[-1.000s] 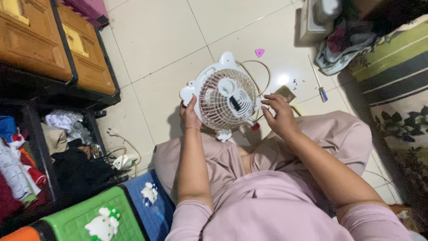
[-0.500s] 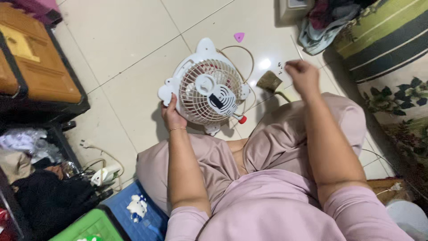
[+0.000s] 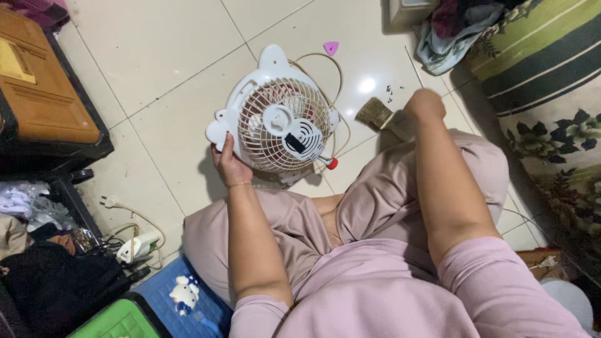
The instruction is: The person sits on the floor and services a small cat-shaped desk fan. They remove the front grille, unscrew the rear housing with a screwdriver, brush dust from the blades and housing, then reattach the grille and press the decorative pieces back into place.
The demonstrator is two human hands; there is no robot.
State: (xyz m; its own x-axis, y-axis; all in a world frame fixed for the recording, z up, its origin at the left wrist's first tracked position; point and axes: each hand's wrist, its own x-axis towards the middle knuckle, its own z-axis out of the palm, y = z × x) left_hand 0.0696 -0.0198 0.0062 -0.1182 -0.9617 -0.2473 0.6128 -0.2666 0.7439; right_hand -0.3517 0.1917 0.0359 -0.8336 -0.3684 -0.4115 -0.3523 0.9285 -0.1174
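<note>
Your left hand (image 3: 228, 164) grips the lower left rim of the small white fan (image 3: 275, 122), fingers curled around the edge, propping it tilted off the floor (image 3: 156, 69) so its wire grille faces up at you. Your right hand (image 3: 424, 105) is out over the floor to the right, near the brush (image 3: 375, 114); it looks bunched into a loose fist, but from this angle you cannot tell whether it actually holds the brush handle or only rests on it.

Nearest you, your knees frame the work, and the fan sits just past them on the pale tiles. Its red knob (image 3: 331, 164) points toward your lap, and its cord (image 3: 325, 62) loops behind the housing. A scatter of small dark bits (image 3: 389, 92) lies just beyond the brush, close to your right hand. Farther out, a pink pick (image 3: 330, 47) lies on the tile past the fan's top.

As a judgement, you are between steadying the fan and picking up the brush: the fan is held ready, and the tool is being fetched. The next move calls for a firm hold on the brush handle, then bringing it across to the grille while your left hand keeps the fan tilted and steady.
</note>
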